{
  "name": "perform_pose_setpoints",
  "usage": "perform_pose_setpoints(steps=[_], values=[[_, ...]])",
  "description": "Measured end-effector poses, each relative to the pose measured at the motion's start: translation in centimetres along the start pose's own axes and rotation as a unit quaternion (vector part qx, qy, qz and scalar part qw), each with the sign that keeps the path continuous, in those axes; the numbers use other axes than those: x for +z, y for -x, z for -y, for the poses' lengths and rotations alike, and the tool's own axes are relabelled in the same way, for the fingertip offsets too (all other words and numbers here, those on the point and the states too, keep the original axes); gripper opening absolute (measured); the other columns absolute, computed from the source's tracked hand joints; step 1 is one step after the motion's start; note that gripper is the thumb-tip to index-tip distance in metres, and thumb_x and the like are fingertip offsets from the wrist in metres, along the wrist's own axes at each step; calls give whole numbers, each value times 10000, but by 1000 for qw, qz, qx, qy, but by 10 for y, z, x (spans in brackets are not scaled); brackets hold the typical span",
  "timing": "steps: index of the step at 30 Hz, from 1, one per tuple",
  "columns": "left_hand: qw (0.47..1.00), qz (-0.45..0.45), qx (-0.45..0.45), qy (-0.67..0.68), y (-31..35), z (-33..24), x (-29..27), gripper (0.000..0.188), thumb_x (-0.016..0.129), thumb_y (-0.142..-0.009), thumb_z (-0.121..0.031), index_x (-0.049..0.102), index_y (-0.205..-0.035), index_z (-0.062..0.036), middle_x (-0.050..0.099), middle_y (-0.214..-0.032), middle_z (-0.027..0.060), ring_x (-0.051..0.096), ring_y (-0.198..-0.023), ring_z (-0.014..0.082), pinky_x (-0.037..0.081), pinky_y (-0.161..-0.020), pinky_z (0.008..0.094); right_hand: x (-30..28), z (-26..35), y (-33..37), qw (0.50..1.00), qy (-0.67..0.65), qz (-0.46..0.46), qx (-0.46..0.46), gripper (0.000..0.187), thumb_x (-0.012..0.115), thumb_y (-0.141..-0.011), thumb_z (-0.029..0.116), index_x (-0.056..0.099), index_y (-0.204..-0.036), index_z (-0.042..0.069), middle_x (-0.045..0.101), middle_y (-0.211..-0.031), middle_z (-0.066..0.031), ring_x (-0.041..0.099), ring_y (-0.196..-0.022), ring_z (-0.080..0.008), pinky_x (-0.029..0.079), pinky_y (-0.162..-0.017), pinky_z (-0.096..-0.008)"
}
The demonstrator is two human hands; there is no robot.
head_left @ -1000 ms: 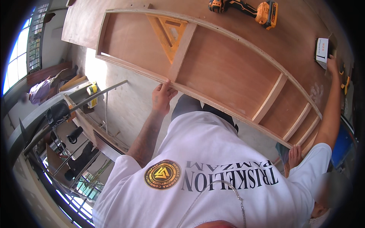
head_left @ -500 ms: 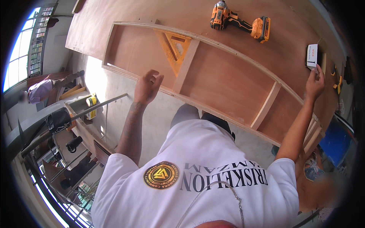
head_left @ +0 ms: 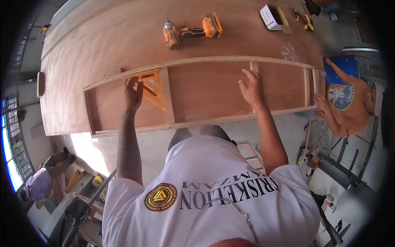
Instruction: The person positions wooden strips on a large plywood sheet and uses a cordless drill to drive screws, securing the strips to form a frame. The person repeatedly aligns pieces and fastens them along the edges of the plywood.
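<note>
- The left hand (head_left: 132,94) is laid on the orange triangular square (head_left: 150,86), fingers together over its edge, inside the left bay of the long plywood frame (head_left: 197,123)
- The right hand (head_left: 251,87) is rested on the frame's panel by an upright divider (head_left: 254,66), fingers slightly apart, nothing gripped
- A yellow cordless drill (head_left: 191,32) is seen lying on the plywood sheet (head_left: 103,45) beyond
- Another person's hand (head_left: 321,101) is placed at the frame's right end

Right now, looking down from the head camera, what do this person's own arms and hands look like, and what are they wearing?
Both forearms are bare, with no gloves, watch or rings that I can make out. The left hand sits at the end of a forearm covered in dark tattoo markings; the right hand and its forearm look unmarked. Short white sleeves of a printed T-shirt cover the upper arms.
</note>
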State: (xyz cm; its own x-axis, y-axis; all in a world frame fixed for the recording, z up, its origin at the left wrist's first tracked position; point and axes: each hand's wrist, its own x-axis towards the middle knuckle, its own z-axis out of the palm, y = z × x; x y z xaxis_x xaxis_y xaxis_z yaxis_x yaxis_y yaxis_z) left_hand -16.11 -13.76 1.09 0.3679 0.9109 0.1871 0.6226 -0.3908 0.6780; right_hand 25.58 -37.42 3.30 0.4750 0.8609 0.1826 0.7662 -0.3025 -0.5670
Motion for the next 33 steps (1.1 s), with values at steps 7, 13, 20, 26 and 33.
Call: perform_pose_setpoints(steps=[7,13,20,26,33], values=[[992,-33,-30,-114,13,77,-41,308,719,-924,-208,706,-1189,-53,688,-1106,154,674,-995,302,547,-861,422,16,25,109,983,70,-84,146,539,727,-834,97,565,-1342,22,596,-1302,-183,498,-1295,-373,389,-1114,-493],[981,-47,15,-187,-17,113,-94,435,733,-889,-215,640,-1295,-88,592,-1302,204,549,-1239,399,456,-1057,502,37,42,161,984,75,-102,124,590,734,-805,87,553,-1364,43,574,-1328,-207,483,-1311,-400,359,-1135,-532],[939,-50,-188,-282,-40,145,-152,697,745,-847,-297,485,-1480,-170,399,-1525,258,415,-1415,424,375,-1139,546,57,45,160,922,56,-209,322,794,736,-861,177,349,-1537,16,488,-1426,-235,506,-1244,-376,467,-1011,-460],[902,1,-367,-226,-30,209,-197,774,764,-861,-314,417,-1525,-123,555,-1445,248,574,-1299,397,464,-1079,498,51,35,151,789,-245,-226,516,1061,775,-852,210,67,-1626,46,556,-1335,-205,607,-982,-244,551,-788,-411],[937,-74,-290,-179,-9,216,-207,326,600,-932,-193,684,-1226,-79,719,-1071,254,694,-1032,420,529,-866,521,51,45,146,783,-281,-251,495,1070,737,-860,145,-7,-1627,86,577,-1331,-201,641,-1063,-282,573,-826,-450]])
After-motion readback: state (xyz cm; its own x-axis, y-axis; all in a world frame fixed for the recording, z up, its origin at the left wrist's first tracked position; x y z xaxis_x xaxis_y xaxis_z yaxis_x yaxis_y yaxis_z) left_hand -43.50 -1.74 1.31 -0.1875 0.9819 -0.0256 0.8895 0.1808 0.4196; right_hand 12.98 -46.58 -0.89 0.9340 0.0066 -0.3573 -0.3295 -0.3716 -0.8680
